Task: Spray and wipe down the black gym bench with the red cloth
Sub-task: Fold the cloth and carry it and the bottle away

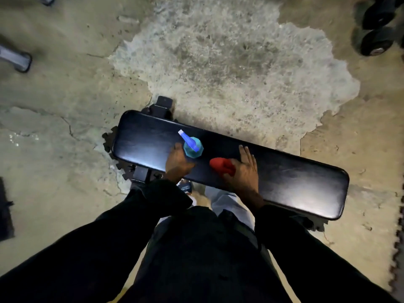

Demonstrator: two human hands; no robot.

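1. Left hand (176, 162) wrapped around a teal plastic spray bottle (192, 146) standing on the padded black gym bench (284, 178).
2. Crumpled red cloth (222, 167) mid-bench, beside the bottle.
3. Right hand (246, 169) pressing cloth, fingers spread flat.

Black bench (284, 178), red cloth (222, 166), blue spray bottle (193, 147), black sleeves (135, 215)

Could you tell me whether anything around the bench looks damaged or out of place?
Yes: the floor beyond the black gym bench has a large patch where the smooth surface has worn away to rough concrete, with cracks running off to the left. The bench itself looks intact.
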